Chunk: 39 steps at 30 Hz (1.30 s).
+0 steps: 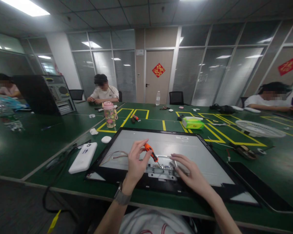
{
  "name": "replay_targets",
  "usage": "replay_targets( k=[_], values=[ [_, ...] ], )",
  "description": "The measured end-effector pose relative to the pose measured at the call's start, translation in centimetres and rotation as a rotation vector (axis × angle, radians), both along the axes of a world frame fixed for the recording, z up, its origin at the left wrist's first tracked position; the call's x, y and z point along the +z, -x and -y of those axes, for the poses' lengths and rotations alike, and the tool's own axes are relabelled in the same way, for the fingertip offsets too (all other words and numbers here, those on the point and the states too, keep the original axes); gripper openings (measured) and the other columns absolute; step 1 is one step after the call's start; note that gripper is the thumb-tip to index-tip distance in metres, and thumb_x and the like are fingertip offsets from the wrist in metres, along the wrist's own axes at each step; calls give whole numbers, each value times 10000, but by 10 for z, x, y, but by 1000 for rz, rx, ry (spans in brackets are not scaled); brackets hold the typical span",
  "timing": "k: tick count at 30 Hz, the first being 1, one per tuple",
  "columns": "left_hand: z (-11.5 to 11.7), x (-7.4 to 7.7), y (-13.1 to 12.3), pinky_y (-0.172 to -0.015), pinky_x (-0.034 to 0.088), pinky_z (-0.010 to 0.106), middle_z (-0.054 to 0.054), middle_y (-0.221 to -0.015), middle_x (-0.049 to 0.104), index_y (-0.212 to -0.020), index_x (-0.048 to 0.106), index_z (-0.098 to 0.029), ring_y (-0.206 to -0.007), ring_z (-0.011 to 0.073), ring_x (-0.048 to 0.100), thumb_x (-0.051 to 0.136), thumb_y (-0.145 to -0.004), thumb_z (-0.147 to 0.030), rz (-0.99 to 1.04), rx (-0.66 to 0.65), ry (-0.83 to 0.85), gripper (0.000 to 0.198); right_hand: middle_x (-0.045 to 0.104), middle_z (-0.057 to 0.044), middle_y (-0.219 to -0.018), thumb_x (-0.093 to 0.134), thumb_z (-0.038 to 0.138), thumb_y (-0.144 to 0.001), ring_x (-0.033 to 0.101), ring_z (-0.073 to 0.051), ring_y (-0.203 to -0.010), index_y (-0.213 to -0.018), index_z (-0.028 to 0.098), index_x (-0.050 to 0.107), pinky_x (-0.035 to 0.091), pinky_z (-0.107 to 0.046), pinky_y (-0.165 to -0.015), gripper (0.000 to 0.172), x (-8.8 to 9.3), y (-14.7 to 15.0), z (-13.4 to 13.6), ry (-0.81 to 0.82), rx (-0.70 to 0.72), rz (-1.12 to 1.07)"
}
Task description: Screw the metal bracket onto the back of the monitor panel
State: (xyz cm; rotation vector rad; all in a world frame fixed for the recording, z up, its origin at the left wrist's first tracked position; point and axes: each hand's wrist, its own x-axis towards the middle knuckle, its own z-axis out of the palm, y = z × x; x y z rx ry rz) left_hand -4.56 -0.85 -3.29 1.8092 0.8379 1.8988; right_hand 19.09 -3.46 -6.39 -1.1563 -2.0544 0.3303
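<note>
In front of me a flat display panel [127, 139] with a black frame lies back side up on the table. Near its lower edge sits a metal bracket [161, 176] with a small circuit board. My left hand [137, 159] has its fingers closed round an orange and black screwdriver [150, 152], which tilts down with its tip at the board. My right hand [189, 170] is at the bracket's right end, fingers stretched out and apart, fingertips touching or close to the metal. Whether it grips the edge I cannot make out. Thin wires [114, 153] lie on the panel's left side.
A white power bank [83, 158], a pink-lidded bottle [109, 115] and a white round case [106, 139] stand left. A green pack [192, 123], a racket [260, 128] and a long black panel [261, 185] lie right. A computer case [45, 94] and several people are farther off.
</note>
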Motion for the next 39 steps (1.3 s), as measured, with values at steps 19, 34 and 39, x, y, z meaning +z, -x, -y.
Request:
replay_targets(
  k=[19, 34, 39],
  values=[
    [-4, 8, 13, -851, 540, 275, 80, -1019, 551, -1051, 678, -162, -998, 173, 594, 584, -882, -308, 313, 457, -60, 243, 553, -66, -837, 560, 205, -938, 489, -190, -812, -908, 192, 717, 398, -307, -709, 160, 24, 61, -19, -400, 244, 655],
    [-4, 3, 10, -775, 623, 350, 67, -1139, 427, -1047, 617, -164, -884, 169, 688, 544, -905, -296, 416, 341, -39, 207, 574, -45, -778, 484, 179, -974, 474, -176, -714, -869, 165, 663, 362, -317, -652, 208, 29, 67, -28, -576, 373, 743],
    [-2, 5, 9, -753, 628, 334, 66, -1122, 431, -1018, 621, -154, -862, 155, 685, 541, -907, -288, 423, 352, -33, 191, 593, -51, -774, 428, 131, -986, 494, -186, -717, -890, 131, 635, 374, -332, -667, 228, 25, 65, -28, -693, 409, 716]
  ],
)
